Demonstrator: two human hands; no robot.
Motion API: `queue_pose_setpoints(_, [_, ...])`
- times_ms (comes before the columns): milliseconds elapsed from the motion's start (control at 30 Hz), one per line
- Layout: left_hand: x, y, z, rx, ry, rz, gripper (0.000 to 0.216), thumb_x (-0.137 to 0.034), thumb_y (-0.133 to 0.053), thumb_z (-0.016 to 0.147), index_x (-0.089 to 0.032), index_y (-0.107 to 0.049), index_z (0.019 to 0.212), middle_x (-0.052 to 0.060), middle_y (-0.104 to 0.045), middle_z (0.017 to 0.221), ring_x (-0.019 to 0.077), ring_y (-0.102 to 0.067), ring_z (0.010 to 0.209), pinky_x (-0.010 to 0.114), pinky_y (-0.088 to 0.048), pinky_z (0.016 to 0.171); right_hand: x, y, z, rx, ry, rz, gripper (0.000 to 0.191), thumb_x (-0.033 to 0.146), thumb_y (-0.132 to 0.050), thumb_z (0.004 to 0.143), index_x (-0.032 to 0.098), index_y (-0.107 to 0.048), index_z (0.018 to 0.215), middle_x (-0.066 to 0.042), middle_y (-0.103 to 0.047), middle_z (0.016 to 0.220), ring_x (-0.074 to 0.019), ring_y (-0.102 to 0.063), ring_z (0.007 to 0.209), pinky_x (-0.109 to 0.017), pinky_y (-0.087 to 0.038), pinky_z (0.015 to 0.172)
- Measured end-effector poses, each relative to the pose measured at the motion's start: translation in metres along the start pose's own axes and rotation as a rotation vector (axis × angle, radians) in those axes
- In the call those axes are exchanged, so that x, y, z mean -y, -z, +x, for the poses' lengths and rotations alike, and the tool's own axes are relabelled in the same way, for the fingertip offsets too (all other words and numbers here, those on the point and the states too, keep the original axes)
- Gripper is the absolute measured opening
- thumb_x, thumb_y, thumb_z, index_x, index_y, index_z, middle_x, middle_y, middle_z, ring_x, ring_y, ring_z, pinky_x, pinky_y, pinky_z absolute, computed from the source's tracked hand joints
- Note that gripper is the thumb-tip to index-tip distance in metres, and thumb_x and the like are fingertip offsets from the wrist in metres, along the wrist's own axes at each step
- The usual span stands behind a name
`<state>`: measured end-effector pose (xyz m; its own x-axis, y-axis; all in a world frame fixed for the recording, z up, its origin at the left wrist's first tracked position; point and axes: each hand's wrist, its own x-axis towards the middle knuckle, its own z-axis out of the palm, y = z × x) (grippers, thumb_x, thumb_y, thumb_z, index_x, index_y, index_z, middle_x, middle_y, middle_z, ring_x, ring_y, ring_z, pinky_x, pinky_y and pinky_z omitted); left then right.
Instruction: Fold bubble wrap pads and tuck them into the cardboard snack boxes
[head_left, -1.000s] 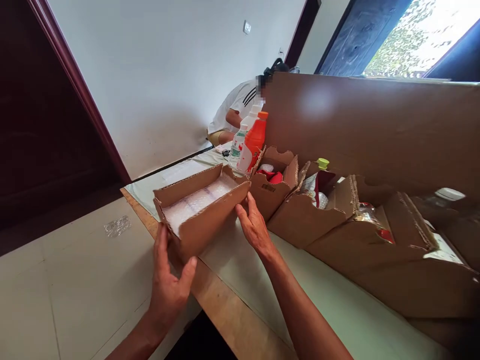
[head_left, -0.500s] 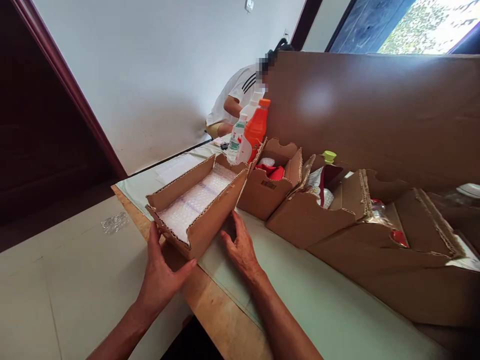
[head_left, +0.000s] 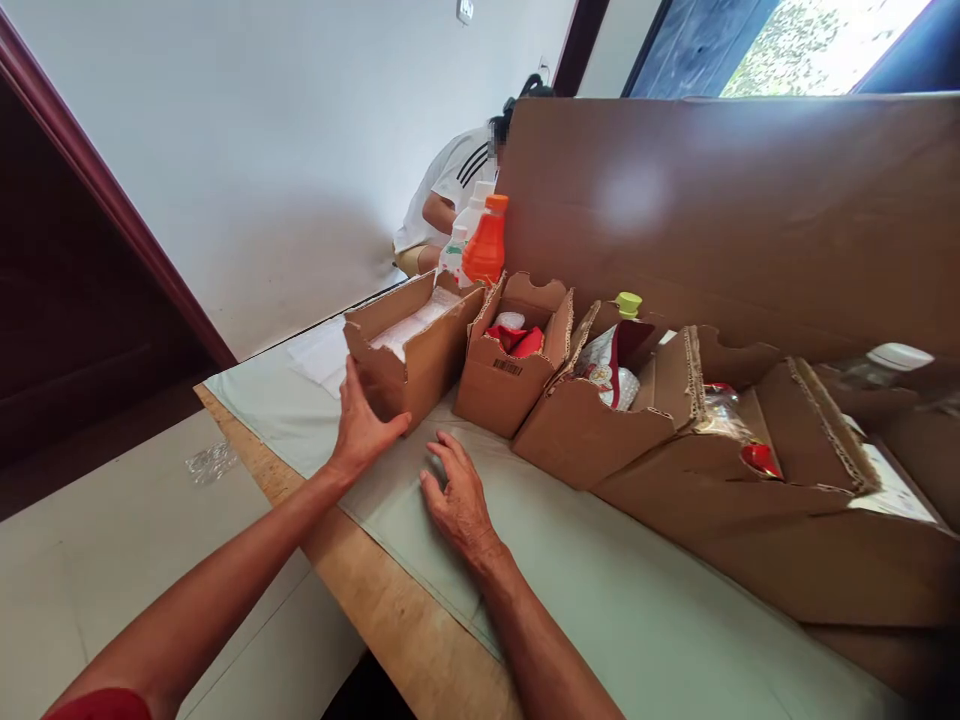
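An open-topped cardboard box point(head_left: 431, 375) with a sheet of bubble wrap point(head_left: 420, 322) inside stands on the cloth-covered table, at the left end of a row of boxes. My left hand point(head_left: 364, 425) spans its near end, fingertips at the left edge and thumb by the right corner. My right hand point(head_left: 455, 497) hovers low over the cloth just to the right, fingers loosely bent and apart, holding nothing. Beside the first box is a second cardboard box point(head_left: 491, 395) with red packaging point(head_left: 516, 341) in it.
More cardboard boxes point(head_left: 600, 435) with packets run to the right, before a tall cardboard panel point(head_left: 675, 220). An orange bottle point(head_left: 486, 245) and clear bottles stand behind. A person point(head_left: 442, 190) in a white shirt sits beyond. Crumpled plastic point(head_left: 211, 463) lies on the floor.
The bubble-wrap box has moved away from me, from over the table edge to beside the second box, my left hand following it. My right hand has stayed close by. The view has shifted slightly.
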<state>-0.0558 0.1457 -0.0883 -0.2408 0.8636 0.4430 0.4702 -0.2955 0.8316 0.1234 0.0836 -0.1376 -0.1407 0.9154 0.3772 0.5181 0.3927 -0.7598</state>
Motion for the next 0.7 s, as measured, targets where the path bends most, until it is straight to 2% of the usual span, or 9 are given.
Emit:
queue_pose_setpoints(100, [-0.003, -0.029, 0.02, 0.019, -0.019, 0.018, 0.126, -0.024, -0.083, 0.062, -0.019, -0.006, 0.162, 0.022, -0.029, 0.162, 0.0396, -0.031, 0.152, 0.058, -0.028, 0.124, 0.001, 0.001, 0.001, -0.002, -0.003, -0.008, 0.041, 0.02, -0.058, 0.085, 0.022, -0.069, 0.124, -0.014, -0.058, 0.148, -0.0305, -0.054, 0.138, -0.053, -0.044, 0.117])
queue_pose_setpoints(233, [-0.005, -0.057, 0.031, 0.009, -0.05, 0.039, 0.124, -0.025, -0.083, 0.063, -0.018, -0.008, 0.161, 0.022, -0.027, 0.164, 0.0402, -0.025, 0.153, 0.057, -0.021, 0.127, 0.002, 0.002, 0.001, -0.001, -0.003, -0.015, 0.038, 0.021, -0.057, 0.085, 0.021, -0.07, 0.121, -0.014, -0.06, 0.146, -0.03, -0.056, 0.136, -0.052, -0.046, 0.115])
queue_pose_setpoints(367, [-0.004, -0.069, 0.033, 0.0, -0.06, 0.031, 0.123, -0.024, -0.083, 0.063, -0.019, -0.008, 0.161, 0.02, -0.025, 0.166, 0.0394, -0.023, 0.155, 0.055, -0.019, 0.128, 0.002, 0.0, 0.001, -0.015, -0.006, -0.017, 0.035, 0.024, -0.056, 0.087, 0.022, -0.071, 0.118, -0.014, -0.061, 0.144, -0.0295, -0.059, 0.133, -0.051, -0.047, 0.114])
queue_pose_setpoints(533, [0.001, -0.079, 0.033, -0.002, -0.085, 0.014, 0.12, -0.028, -0.082, 0.067, -0.014, -0.01, 0.161, 0.023, -0.022, 0.166, 0.0395, -0.019, 0.156, 0.053, -0.018, 0.129, 0.003, -0.001, 0.002, -0.047, 0.009, -0.009, 0.032, 0.023, -0.055, 0.086, 0.018, -0.074, 0.111, -0.017, -0.064, 0.14, -0.0314, -0.06, 0.131, -0.052, -0.048, 0.112])
queue_pose_setpoints(700, [0.013, -0.09, 0.034, -0.044, -0.123, 0.0, 0.121, -0.028, -0.085, 0.066, -0.02, -0.011, 0.161, 0.021, -0.023, 0.166, 0.0399, -0.02, 0.156, 0.057, -0.019, 0.128, 0.011, 0.006, 0.003, -0.101, 0.037, 0.022, 0.026, 0.023, -0.053, 0.086, 0.02, -0.075, 0.102, -0.013, -0.071, 0.129, -0.0277, -0.067, 0.12, -0.046, -0.054, 0.105])
